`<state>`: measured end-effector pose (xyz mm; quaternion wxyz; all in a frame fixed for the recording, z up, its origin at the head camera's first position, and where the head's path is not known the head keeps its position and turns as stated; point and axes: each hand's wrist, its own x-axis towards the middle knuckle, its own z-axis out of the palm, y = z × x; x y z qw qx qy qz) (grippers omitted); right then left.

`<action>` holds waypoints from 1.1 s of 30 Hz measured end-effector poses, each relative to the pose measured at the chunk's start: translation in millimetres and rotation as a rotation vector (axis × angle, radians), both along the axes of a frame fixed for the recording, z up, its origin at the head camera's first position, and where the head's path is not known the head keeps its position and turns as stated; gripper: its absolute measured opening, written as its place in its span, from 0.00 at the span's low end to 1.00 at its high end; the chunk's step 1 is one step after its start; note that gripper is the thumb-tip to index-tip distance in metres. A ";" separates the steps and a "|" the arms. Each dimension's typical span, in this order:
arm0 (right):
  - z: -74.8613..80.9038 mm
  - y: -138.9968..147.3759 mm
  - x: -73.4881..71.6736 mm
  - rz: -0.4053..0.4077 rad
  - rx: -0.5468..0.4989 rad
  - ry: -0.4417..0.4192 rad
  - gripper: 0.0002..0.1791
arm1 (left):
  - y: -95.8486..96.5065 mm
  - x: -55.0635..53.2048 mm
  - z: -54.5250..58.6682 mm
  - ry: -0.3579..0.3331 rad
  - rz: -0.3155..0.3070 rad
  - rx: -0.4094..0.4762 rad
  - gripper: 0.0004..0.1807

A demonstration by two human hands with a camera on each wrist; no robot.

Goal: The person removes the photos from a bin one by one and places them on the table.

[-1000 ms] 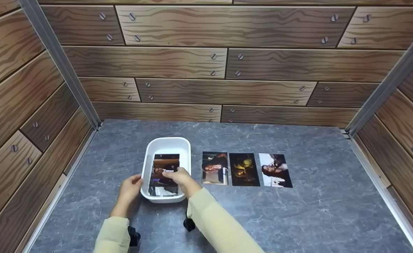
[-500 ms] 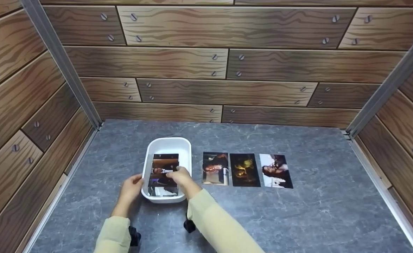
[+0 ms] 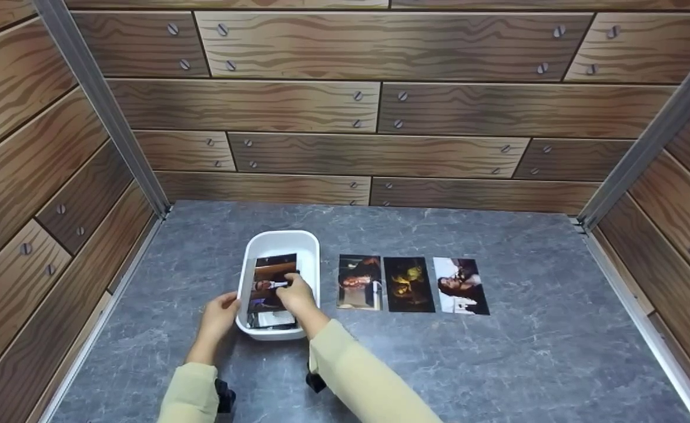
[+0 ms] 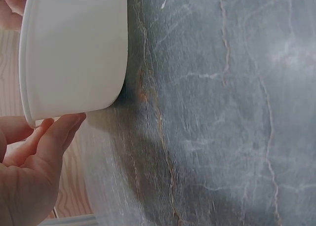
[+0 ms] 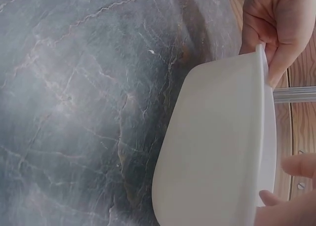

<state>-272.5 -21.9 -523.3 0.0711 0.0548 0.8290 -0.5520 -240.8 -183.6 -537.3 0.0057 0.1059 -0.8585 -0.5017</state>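
A person's two bare hands work at a white plastic tub [image 3: 315, 267] on a grey, marble-patterned worktop [image 3: 556, 352]. A glossy photo print [image 3: 265, 288] lies inside the tub, with what looks like another showing at its near end. The left hand [image 3: 218, 317] grasps the tub's left rim between thumb and fingers. The right hand [image 3: 299, 296] reaches over the right side to the print's right edge; whether its grip is closed on the print cannot be told.

Thin, slick prints could slide apart or skew if only the top one is caught, and a corner could bend if pushed against the tub wall. A hard tug on the rim might shift the light-looking tub.

The tub is smooth and oblong, with rounded corners and a lipped rim. To its right, flat in a row, lie a portrait print [image 3: 359, 282], a dark golden print [image 3: 409, 284] and a pale-backed print [image 3: 461, 285].
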 end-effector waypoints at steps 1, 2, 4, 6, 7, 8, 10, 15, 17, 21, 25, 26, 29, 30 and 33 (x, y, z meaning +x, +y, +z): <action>0.0 -0.4 0.5 0.000 0.004 0.003 0.27 | 0.0 0.1 -0.2 0.002 0.000 0.000 0.20; -0.1 -0.9 1.0 0.003 0.011 0.006 0.27 | 0.1 0.1 -0.4 0.003 0.000 0.000 0.20; -0.4 -1.6 1.6 0.012 0.029 0.017 0.26 | 0.0 0.2 -0.4 0.005 0.003 0.000 0.20; -1.1 -1.4 1.5 0.000 0.047 0.054 0.24 | -0.2 0.4 0.0 0.008 0.006 -0.003 0.20; -1.6 -1.0 1.2 -0.016 0.055 0.083 0.23 | -0.3 0.4 0.2 0.008 0.006 -0.004 0.21; -2.2 -0.4 0.8 -0.035 0.058 0.113 0.22 | -0.4 0.3 -0.2 0.008 0.005 -0.006 0.21; -3.8 1.4 0.1 -0.080 0.057 0.163 0.20 | -0.8 0.6 -0.5 0.011 0.006 -0.014 0.20; -7.0 5.4 -0.7 -0.138 0.002 0.161 0.20 | -1.9 0.9 -2.1 0.019 0.000 -0.019 0.20; -6.7 6.2 -1.5 -0.145 0.013 0.148 0.18 | -2.2 0.5 -2.2 0.022 -0.002 -0.015 0.20; -3.9 8.4 -3.3 -0.138 0.093 0.141 0.13 | -2.0 -0.6 -2.1 0.026 -0.006 -0.012 0.20; 0.6 11.3 -4.3 -0.135 0.144 0.131 0.10 | -1.5 -0.6 -1.8 0.019 -0.006 -0.013 0.20; 1.6 12.0 -4.4 -0.137 0.150 0.132 0.10 | -1.2 -0.4 -1.6 0.014 -0.004 -0.011 0.20; 3.4 13.8 -4.8 -0.145 0.155 0.135 0.09 | -0.2 0.0 -1.1 -0.008 0.004 0.000 0.20; 3.8 14.4 -4.9 -0.145 0.151 0.131 0.09 | 0.1 0.1 -0.8 -0.017 0.008 0.001 0.20; 3.5 16.0 -5.5 -0.146 0.133 0.122 0.09 | 0.7 0.2 -0.5 -0.025 0.011 -0.005 0.20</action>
